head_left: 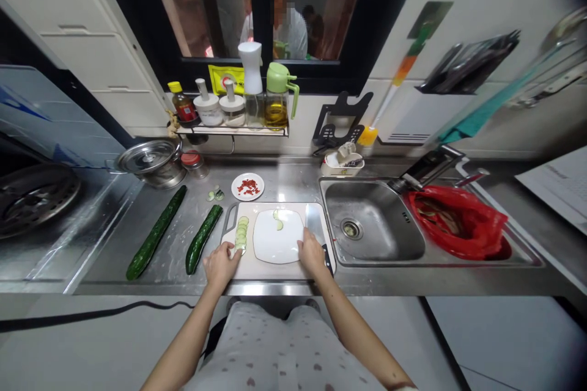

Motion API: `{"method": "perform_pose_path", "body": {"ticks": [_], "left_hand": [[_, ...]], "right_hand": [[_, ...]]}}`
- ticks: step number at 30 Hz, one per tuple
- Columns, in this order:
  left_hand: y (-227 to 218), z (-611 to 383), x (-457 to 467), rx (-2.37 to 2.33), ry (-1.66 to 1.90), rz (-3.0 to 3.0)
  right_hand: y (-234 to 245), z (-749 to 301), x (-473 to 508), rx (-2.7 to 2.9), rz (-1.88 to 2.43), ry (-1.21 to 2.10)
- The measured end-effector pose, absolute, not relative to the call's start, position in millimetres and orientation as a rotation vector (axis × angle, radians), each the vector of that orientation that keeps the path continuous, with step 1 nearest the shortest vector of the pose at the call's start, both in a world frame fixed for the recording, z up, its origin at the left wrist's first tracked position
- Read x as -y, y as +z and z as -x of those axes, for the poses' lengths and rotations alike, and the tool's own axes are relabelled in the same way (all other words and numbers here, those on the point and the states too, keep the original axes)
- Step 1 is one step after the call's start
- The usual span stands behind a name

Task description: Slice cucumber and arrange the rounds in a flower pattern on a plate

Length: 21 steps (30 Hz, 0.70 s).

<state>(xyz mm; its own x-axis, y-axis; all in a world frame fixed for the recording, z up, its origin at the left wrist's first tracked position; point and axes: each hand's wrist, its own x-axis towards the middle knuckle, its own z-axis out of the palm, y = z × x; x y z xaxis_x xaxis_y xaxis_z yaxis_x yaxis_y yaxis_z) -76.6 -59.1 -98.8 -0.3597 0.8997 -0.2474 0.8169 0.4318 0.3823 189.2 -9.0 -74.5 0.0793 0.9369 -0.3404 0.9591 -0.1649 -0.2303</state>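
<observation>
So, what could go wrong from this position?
The right hand rests beside the steel cleaver on the white cutting board; it may touch the blade.
The cleaver lies at the board's edge by the steel sink and could slide in.
The left hand may knock the green cucumber slices off the board.

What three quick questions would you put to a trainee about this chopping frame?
1. True or false: the plate sits on the board.
2. How many cucumbers lie on the counter left of the board?
3. Which is nearest the left hand?
A. the slices lined up on the board
B. the red bag
C. the pot

Key: 1 true; 2 two; 3 A.
</observation>
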Motion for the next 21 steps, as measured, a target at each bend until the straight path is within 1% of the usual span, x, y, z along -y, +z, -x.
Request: {"method": "perform_pose_path", "body": {"ticks": [10, 21], "left_hand": [[-101.7, 70.6, 57.9, -2.306, 0.248, -1.405], [-105.0, 68.5, 66.1, -2.285, 0.485, -1.367]], "right_hand": [[-75.6, -187.9, 9.1, -2.007, -2.242, -0.671], [-70.8, -188.0, 10.0, -2.009, -2.218, -0.647]]}}
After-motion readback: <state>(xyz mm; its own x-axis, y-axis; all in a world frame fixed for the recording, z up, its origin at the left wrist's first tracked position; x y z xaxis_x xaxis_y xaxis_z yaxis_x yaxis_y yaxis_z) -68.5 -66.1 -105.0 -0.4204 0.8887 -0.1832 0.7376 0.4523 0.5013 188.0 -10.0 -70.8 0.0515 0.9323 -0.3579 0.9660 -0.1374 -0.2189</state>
